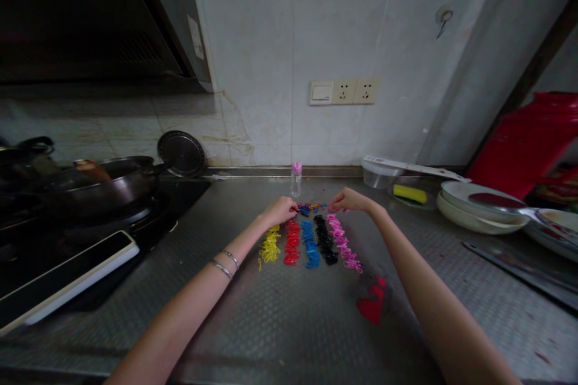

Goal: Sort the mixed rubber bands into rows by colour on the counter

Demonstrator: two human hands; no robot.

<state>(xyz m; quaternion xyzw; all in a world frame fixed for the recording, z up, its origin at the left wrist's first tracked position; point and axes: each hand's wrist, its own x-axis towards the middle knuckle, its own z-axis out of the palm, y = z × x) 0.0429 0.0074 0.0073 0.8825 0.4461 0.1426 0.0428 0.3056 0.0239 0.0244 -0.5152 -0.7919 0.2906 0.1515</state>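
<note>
Five rows of small elastic bands lie on the steel counter [280, 313]: yellow [270, 245], red [292, 242], blue [310, 245], black [326, 240] and pink [343, 243]. A small mixed pile of bands [311, 208] sits at the far end of the rows. My left hand [279, 210] is pinched at the left edge of that pile. My right hand [348, 200] is pinched at the top of the pink row. What each pinch holds is too small to make out. A small clear bottle with a pink cap [296, 178] stands just behind the pile.
A stove with a dark wok [97, 183] and a lid [181, 153] is at the left. At the right are a clear container [377, 174], a yellow sponge [409, 194], white plates [478, 207] and a red bin [528, 141]. A red-and-clear bag [372, 301] lies near my right forearm.
</note>
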